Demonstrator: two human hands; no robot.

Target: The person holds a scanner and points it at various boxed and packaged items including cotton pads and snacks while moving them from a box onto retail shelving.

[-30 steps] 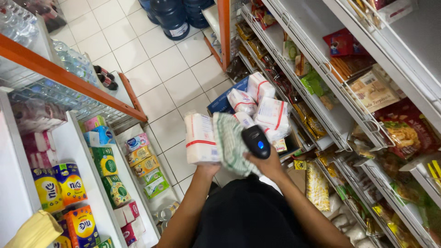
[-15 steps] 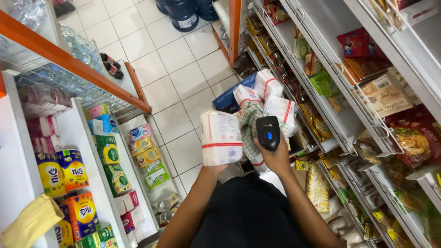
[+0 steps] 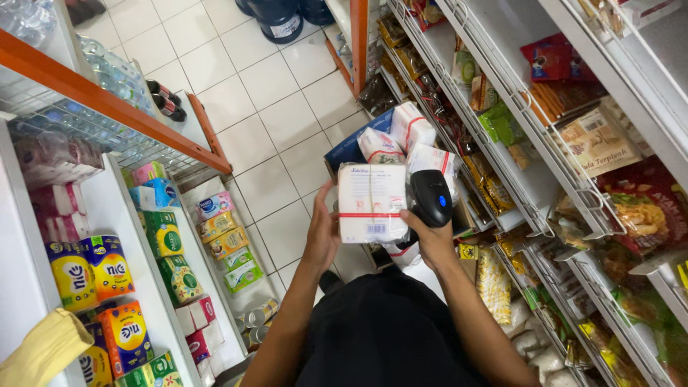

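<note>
Fingers of the left hand (image 3: 324, 233) curl round the left edge of a white pack (image 3: 372, 203), holding it flat and face-up over the tiled floor (image 3: 276, 107). The right hand (image 3: 432, 240) grips a black scanner (image 3: 430, 198), its head resting at the pack's right edge. Just beyond, more white packs (image 3: 408, 136) sit piled in a blue box (image 3: 351, 149) beside the right-hand shelves (image 3: 534, 193)
</note>
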